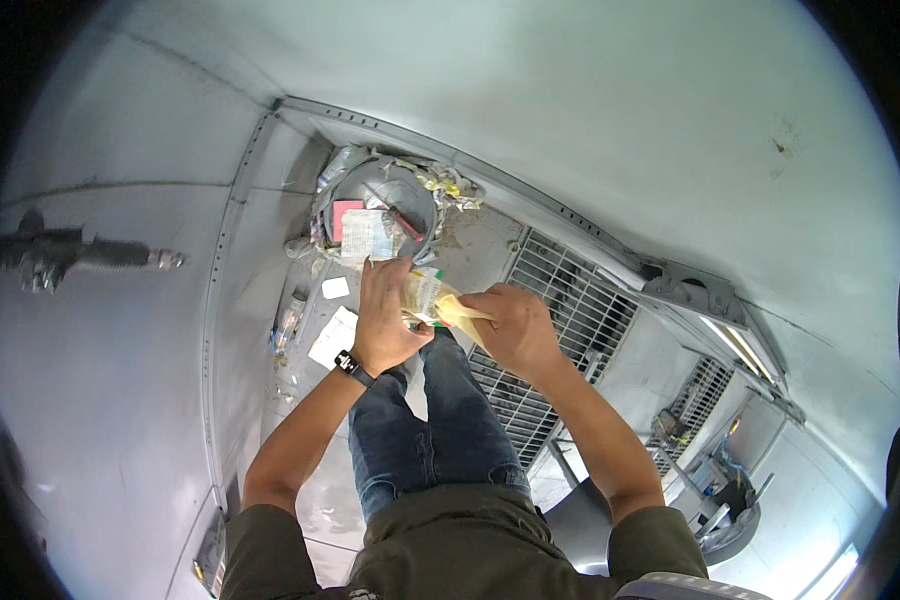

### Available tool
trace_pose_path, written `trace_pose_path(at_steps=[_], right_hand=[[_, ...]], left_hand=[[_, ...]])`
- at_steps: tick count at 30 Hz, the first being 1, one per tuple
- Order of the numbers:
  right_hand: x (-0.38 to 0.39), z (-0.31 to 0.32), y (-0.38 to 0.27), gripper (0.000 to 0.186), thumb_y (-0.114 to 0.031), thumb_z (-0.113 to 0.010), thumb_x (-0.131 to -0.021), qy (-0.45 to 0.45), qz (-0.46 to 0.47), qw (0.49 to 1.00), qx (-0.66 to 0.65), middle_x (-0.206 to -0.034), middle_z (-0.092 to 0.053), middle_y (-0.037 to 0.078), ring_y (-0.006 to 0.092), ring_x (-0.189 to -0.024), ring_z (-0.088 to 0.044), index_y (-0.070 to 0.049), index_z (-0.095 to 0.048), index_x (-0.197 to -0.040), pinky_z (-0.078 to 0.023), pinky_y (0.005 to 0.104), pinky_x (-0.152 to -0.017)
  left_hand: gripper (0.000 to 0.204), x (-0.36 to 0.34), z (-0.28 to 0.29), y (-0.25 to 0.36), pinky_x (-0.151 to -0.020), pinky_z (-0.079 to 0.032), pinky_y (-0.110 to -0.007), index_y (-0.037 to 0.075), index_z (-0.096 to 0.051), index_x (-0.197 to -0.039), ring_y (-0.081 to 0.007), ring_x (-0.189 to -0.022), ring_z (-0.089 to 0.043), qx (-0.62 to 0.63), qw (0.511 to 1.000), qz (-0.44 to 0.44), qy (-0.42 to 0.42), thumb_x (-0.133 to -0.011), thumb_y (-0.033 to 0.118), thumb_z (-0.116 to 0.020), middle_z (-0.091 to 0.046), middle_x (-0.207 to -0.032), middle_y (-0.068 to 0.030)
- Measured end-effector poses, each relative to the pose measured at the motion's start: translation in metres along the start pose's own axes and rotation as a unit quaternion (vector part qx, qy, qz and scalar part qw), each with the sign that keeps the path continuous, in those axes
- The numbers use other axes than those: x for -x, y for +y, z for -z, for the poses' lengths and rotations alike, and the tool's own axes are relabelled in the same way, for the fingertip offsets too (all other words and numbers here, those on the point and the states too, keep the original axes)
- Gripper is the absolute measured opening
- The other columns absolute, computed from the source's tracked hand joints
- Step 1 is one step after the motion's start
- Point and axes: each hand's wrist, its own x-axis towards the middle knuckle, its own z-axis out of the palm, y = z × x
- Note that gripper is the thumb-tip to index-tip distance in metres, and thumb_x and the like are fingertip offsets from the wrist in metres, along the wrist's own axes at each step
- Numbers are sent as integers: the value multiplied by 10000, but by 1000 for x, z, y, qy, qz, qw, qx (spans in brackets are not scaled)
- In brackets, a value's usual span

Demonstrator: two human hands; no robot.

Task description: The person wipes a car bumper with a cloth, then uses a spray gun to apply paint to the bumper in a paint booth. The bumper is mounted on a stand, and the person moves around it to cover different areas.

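Observation:
Both hands are raised in front of my legs, close together. My left hand (383,315), with a dark watch on its wrist, grips a clear plastic packet (422,292) with a white label and green and red edges. Its fingers lie along the packet's left side, with the thumb below. From the packet's right end sticks out a yellow cloth-like sheet (458,310), crumpled and hanging down a little. My right hand (515,325) pinches that sheet between thumb and fingers. How much of it is still inside the packet is hidden.
Beyond my hands stands a round grey bin (430,212) with a paper, a pink square and a red-and-black tool on top. White papers (333,338) lie on the floor. A metal floor grate (570,300) is at the right. Pale walls (610,110) surround me.

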Motion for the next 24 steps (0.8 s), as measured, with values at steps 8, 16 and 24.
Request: trace_pose_path(at_steps=[8, 16, 24], right_hand=[[-5, -42, -8, 222, -219, -622, -863, -147, 25, 986, 71, -977, -652, 130, 328, -887, -687, -216, -757, -1038, -557, 469, -767], [-30, -73, -7, 193, -288, -646, -791, -184, 35, 971, 149, -795, -712, 122, 361, -790, -697, -197, -774, -903, -563, 471, -705], [-24, -84, -10, 239, -282, -623, -809, -97, 50, 992, 55, -871, -707, 172, 366, -827, -678, -91, -747, -881, -535, 472, -738]], left_hand=[[910, 38, 0, 8, -1161, -278, -586, 56, -419, -1445, -392, -1225, -478, 18, 999, 35, -34, -615, 83, -792, -517, -1221, -173], [942, 59, 9, 16, -1185, -247, -585, 56, -402, -1457, -388, -1272, -453, 26, 999, 24, -11, -620, 94, -833, -460, -1341, -192], [357, 77, 30, 22, -922, -507, -422, 19, -674, -1102, -376, -1042, -621, 143, 982, 95, 78, -749, 26, -732, -660, -1141, -169]])
